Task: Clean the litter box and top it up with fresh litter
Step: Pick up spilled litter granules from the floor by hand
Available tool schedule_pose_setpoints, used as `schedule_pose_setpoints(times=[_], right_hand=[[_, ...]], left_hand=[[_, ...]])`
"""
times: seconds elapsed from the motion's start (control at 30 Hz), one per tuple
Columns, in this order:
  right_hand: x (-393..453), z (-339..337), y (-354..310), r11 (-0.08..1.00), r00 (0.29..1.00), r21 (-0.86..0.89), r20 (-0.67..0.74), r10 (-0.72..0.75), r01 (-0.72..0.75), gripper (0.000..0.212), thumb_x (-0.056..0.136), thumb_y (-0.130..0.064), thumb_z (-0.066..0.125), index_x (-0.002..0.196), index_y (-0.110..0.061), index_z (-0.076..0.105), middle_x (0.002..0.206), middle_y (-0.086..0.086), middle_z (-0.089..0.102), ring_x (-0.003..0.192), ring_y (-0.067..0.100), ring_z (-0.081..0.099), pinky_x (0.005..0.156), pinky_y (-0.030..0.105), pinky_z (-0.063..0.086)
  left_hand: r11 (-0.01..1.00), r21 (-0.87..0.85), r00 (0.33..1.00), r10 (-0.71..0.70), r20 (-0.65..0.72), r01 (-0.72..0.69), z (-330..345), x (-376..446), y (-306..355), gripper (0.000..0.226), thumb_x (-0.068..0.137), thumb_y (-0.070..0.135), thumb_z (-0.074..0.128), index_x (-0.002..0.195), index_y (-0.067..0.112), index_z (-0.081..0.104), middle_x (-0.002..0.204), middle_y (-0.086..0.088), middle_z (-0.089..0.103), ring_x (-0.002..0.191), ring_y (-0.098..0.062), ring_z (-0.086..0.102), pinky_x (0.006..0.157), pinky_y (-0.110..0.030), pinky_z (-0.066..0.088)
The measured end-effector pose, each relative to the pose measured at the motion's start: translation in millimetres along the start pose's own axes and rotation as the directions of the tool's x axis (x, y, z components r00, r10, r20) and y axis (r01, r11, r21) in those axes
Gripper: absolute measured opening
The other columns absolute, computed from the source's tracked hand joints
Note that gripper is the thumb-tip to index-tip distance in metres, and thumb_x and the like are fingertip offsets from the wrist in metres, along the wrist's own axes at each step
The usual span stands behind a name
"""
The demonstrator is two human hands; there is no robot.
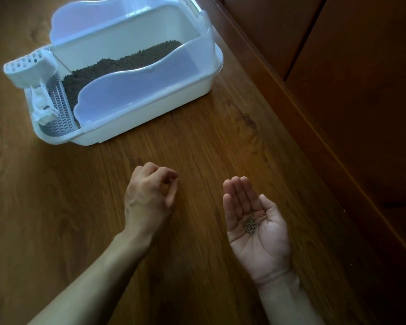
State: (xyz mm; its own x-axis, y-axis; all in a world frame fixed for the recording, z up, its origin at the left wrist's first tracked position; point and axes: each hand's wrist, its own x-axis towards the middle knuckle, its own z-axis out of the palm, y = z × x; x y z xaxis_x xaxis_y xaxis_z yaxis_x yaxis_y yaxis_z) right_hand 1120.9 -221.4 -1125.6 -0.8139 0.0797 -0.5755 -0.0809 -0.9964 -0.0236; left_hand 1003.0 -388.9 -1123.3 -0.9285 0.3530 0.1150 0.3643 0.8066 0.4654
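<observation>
A white litter box (150,113) with pale blue translucent walls stands on the wooden floor at the upper left, with dark brown litter (117,64) inside. A white slotted scoop (31,69) hangs at its left end above a grated step (59,109). My right hand (256,221) lies palm up with straight fingers and carries a small pile of grey litter granules (250,226). My left hand (150,195) hovers low over the floor in front of the box, its fingers curled and thumb meeting fingertips. Motion blur hides whether a granule sits between them.
A few tiny stray granules (180,183) lie on the wooden floor (197,148) by my left fingertips. Dark wooden furniture or panelling (338,90) runs diagonally along the right side, close behind the box.
</observation>
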Motion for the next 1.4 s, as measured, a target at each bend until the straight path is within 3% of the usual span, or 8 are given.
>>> schedule_pose_setpoints(times=[0.1, 0.3, 0.47, 0.67, 0.97, 1.17, 1.4], right_hand=[[-1.4, 0.1, 1.3, 1.0, 1.0, -0.014, 0.009, 0.016, -0.016, 0.052, 0.102, -0.031, 0.031, 0.111, 0.003, 0.07, 0.116, 0.021, 0.069, 0.113, 0.033, 0.065, 0.084, 0.043, 0.059], [-2.3, 0.6, 0.2, 1.0, 1.0, -0.014, 0.024, 0.004, -0.004, 0.052, 0.102, -0.031, 0.031, 0.107, 0.002, 0.071, 0.113, 0.02, 0.07, 0.11, 0.032, 0.066, 0.081, 0.041, 0.06], [-2.0, -0.1, 0.5, 1.0, 1.0, -0.018, -0.016, 0.01, -0.01, 0.052, 0.102, -0.03, 0.031, 0.11, 0.003, 0.07, 0.115, 0.021, 0.069, 0.112, 0.033, 0.065, 0.084, 0.042, 0.059], [-1.9, -0.6, 2.0, 1.0, 1.0, -0.027, -0.023, 0.005, -0.005, 0.052, 0.101, -0.03, 0.031, 0.107, 0.003, 0.071, 0.113, 0.02, 0.07, 0.11, 0.033, 0.066, 0.082, 0.042, 0.06], [1.5, -1.9, 2.4, 0.999, 0.999, -0.036, -0.036, 0.013, -0.014, 0.053, 0.102, -0.031, 0.03, 0.109, 0.003, 0.07, 0.115, 0.021, 0.069, 0.113, 0.033, 0.065, 0.085, 0.042, 0.059], [-0.1, -1.5, 2.4, 0.999, 0.999, -0.037, -0.034, 0.005, -0.006, 0.053, 0.102, -0.03, 0.03, 0.104, 0.002, 0.072, 0.11, 0.02, 0.071, 0.108, 0.032, 0.068, 0.081, 0.04, 0.06], [0.2, -0.6, 0.2, 0.999, 0.998, -0.053, -0.057, 0.001, -0.004, 0.052, 0.101, -0.029, 0.031, 0.103, 0.003, 0.073, 0.11, 0.02, 0.071, 0.108, 0.032, 0.068, 0.082, 0.04, 0.06]], left_hand=[[0.994, 0.105, 0.997, 0.013, 0.082, -0.022, 10.6, 1.5, -12.3, 0.021, 0.087, 0.029, 0.064, 0.101, 0.017, 0.073, 0.096, 0.001, 0.062, 0.088, -0.012, 0.053, 0.067, -0.029, 0.051], [0.983, 0.172, 0.995, 0.045, 0.093, -0.061, 21.8, 11.9, -13.6, 0.015, 0.085, 0.028, 0.07, 0.097, 0.021, 0.073, 0.094, 0.001, 0.061, 0.087, -0.013, 0.05, 0.064, -0.03, 0.049], [0.975, 0.192, 0.99, 0.089, 0.113, -0.109, 29.8, 13.1, -18.2, 0.01, 0.088, 0.028, 0.064, 0.09, 0.019, 0.069, 0.09, 0.002, 0.059, 0.083, -0.012, 0.048, 0.062, -0.029, 0.046], [0.984, 0.166, 0.997, 0.063, 0.04, -0.069, 34.8, 13.0, -19.2, 0.01, 0.089, 0.025, 0.065, 0.09, 0.015, 0.066, 0.09, -0.002, 0.059, 0.083, -0.011, 0.046, 0.063, -0.025, 0.039], [0.949, 0.229, 0.973, 0.194, 0.122, -0.218, 37.9, 23.7, -20.1, 0.011, 0.09, 0.028, 0.061, 0.09, 0.017, 0.064, 0.088, 0.001, 0.056, 0.083, -0.011, 0.043, 0.062, -0.026, 0.041], [0.967, 0.202, 0.987, 0.143, 0.077, -0.156, 39.3, 31.9, -15.2, 0.013, 0.091, 0.028, 0.059, 0.093, 0.016, 0.063, 0.092, -0.001, 0.057, 0.086, -0.013, 0.046, 0.065, -0.027, 0.042], [0.949, 0.229, 0.974, 0.191, 0.126, -0.216, 44.9, 29.9, -13.7, 0.021, 0.093, 0.032, 0.051, 0.094, 0.014, 0.064, 0.091, -0.003, 0.058, 0.085, -0.017, 0.05, 0.064, -0.03, 0.047]])
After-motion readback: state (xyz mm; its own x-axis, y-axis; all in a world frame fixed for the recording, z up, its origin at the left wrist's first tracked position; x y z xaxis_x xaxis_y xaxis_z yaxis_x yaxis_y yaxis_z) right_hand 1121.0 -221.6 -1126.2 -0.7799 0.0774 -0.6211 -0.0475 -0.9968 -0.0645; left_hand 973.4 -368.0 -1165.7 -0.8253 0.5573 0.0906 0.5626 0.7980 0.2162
